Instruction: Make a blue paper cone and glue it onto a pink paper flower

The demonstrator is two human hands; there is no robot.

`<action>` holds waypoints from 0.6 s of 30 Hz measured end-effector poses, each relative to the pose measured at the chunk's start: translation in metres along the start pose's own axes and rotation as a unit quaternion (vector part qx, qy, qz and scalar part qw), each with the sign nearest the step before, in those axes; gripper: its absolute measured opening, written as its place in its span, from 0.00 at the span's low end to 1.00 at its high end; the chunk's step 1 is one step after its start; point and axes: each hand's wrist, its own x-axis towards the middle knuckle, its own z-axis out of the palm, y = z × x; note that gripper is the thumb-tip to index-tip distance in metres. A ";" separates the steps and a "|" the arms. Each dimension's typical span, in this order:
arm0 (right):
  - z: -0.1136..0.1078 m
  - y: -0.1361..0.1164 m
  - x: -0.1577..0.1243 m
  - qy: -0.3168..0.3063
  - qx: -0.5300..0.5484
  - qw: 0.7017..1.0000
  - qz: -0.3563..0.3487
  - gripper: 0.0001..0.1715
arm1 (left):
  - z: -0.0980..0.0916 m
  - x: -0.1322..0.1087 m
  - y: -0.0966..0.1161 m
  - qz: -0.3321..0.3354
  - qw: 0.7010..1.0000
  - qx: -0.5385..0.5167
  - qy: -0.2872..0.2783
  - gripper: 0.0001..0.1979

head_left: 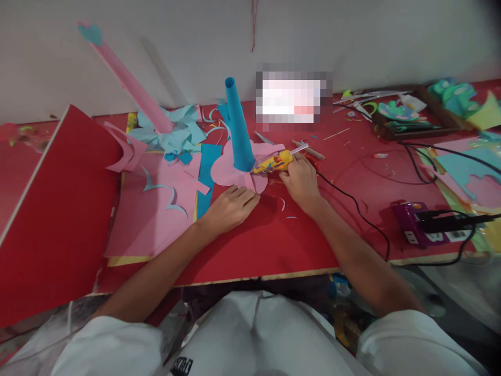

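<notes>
My right hand point(301, 180) is wrapped round a yellow hot glue gun point(278, 161), whose nozzle points left at the foot of a blue paper cone point(239, 128). A clear glue stick point(299, 149) juts from the gun's back. The cone stands upright on a pink scalloped paper piece point(223, 169). At the near edge of that pink piece lies my left hand point(233, 206), its fingers close together by a pink paper strip point(249, 181). What those fingers pinch, if anything, is hidden.
A pink paper tube point(133, 86) leans at the left among light-blue scraps point(183, 128). Pink sheets point(156, 209) lie beside a raised red board point(58, 209). The gun's black cord point(352, 201) crosses the table towards a purple power box point(410, 224). Scissors point(264, 137) lie behind the gun.
</notes>
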 end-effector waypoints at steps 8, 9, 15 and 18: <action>-0.002 -0.002 0.000 0.000 -0.007 1.000 0.003 0.20 | -0.005 0.000 -0.007 -0.090 0.995 -0.025 -0.022 0.21; -0.001 -0.001 0.000 0.003 -0.005 1.000 0.002 0.21 | -0.005 -0.001 -0.008 -0.099 0.995 -0.022 -0.021 0.21; 0.000 0.001 -0.001 0.008 -0.002 1.000 0.002 0.21 | -0.001 -0.004 -0.010 -0.106 0.993 -0.032 -0.051 0.19; -0.003 0.002 -0.001 0.017 -0.011 1.000 0.019 0.21 | 0.000 -0.004 -0.009 -0.109 0.991 -0.041 -0.066 0.18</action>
